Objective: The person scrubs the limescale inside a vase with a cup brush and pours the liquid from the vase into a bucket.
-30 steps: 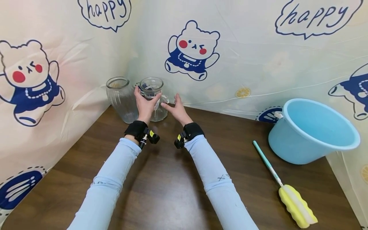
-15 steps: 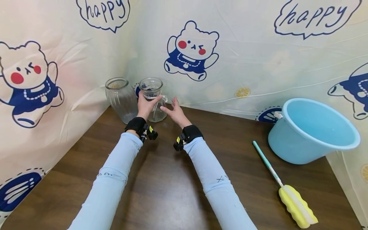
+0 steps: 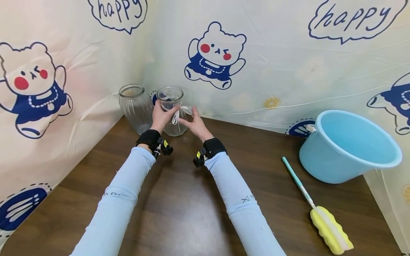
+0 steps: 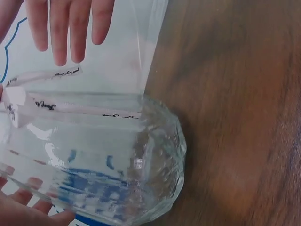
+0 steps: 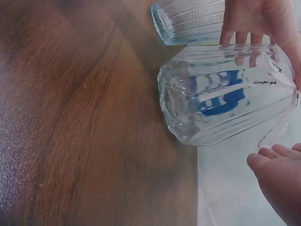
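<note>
In the head view a clear glass vase (image 3: 176,128) stands on the table, a white printed ribbon (image 5: 225,88) tied in a bow round its neck. My left hand (image 3: 161,115) grips the vase from the left, thumb in front near the bow; its fingers (image 5: 241,37) reach behind the glass in the right wrist view. On the other side, my right hand (image 3: 198,125) is held beside the vase with fingers extended, close to a loose ribbon end; whether it touches is unclear. A second, ribbed glass vase (image 3: 136,108) stands just left of the first.
A light blue bucket (image 3: 333,156) stands at the right of the brown table (image 3: 192,209). In front of it lies a sponge brush (image 3: 330,229) with a yellow and white head and a teal handle. A printed cloth (image 3: 275,71) hangs close behind the vases.
The ribboned vase has turned, so its bow now faces the front between my hands. My left hand has shifted slightly on it. The right hand has barely moved.
</note>
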